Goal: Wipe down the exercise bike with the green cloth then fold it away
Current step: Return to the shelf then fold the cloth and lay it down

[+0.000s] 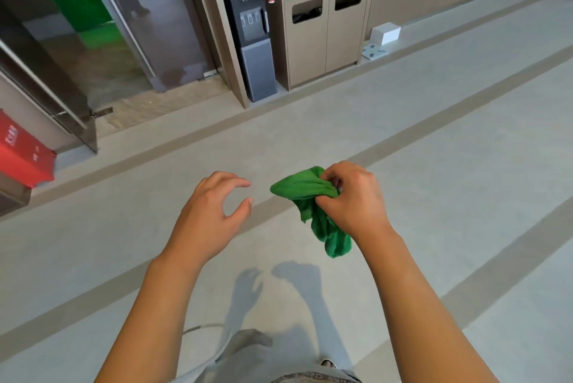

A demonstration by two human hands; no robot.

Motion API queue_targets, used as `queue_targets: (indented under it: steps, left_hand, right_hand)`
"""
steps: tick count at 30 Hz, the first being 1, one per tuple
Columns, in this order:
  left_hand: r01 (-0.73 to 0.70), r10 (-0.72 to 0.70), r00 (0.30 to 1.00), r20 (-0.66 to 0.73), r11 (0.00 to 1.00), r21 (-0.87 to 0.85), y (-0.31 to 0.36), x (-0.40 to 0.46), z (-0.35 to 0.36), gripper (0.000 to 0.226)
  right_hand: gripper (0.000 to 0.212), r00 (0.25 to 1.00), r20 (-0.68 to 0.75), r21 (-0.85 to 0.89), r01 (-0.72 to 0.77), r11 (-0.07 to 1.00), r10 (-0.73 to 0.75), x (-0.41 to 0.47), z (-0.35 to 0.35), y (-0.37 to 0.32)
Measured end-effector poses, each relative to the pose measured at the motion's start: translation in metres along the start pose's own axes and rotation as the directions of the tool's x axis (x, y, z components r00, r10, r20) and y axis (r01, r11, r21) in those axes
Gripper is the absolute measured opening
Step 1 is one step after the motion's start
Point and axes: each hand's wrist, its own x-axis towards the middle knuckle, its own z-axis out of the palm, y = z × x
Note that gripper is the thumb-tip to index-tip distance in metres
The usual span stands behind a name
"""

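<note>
A person stands on a pale grey floor (403,141), seen from a head camera looking down past both bare forearms. The right hand (353,199) pinches a bunched green cloth (305,189) between thumb and curled fingers, at about waist height in front of the body. One end of the cloth puffs out to the left of the fist; the rest droops below it in a loose tail. The left hand (214,212) is near the cloth but not touching it, fingers spread and half curled, holding nothing.

The cloth looks soft, light and limp (probably terry or microfibre), so it should sag wherever it is not held and is unlikely to slip. To fold it, the free hand would best take a corner or hem and pull it flat.

No exercise bike is in view. A water dispenser (251,38) and a cabinet (322,35) stand against the far wall.
</note>
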Motion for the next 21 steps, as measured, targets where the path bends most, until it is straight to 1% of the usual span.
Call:
queue_targets:
  steps: [3,6,12,18,21]
  left_hand:
    - [-0.008,0.008,1.000,-0.015,1.000,0.004,0.000,0.034,0.004,0.024]
    - [-0.018,0.018,1.000,0.004,1.000,-0.001,-0.008,0.068,0.011,0.024]
    - [-0.044,0.045,0.999,0.031,0.998,-0.043,-0.040,0.142,0.023,0.022]
    - [-0.078,0.084,0.995,0.058,0.993,-0.088,-0.086,0.238,0.015,0.023]
    - [-0.099,0.106,0.992,0.065,0.990,-0.104,-0.108,0.286,0.003,0.022]
  right_hand:
    - [0.019,1.000,0.002,0.011,-0.018,1.000,0.018,0.031,0.001,0.011]
    - [0.020,0.999,0.004,0.017,-0.046,0.999,0.046,0.059,0.008,0.021]
    - [0.020,0.995,-0.010,-0.002,-0.098,0.995,0.098,0.124,0.033,0.034]
    - [0.022,0.991,-0.012,-0.035,-0.134,0.990,0.134,0.201,0.068,0.021]
    - [0.021,0.988,-0.035,-0.042,-0.153,0.987,0.152,0.243,0.085,0.010]
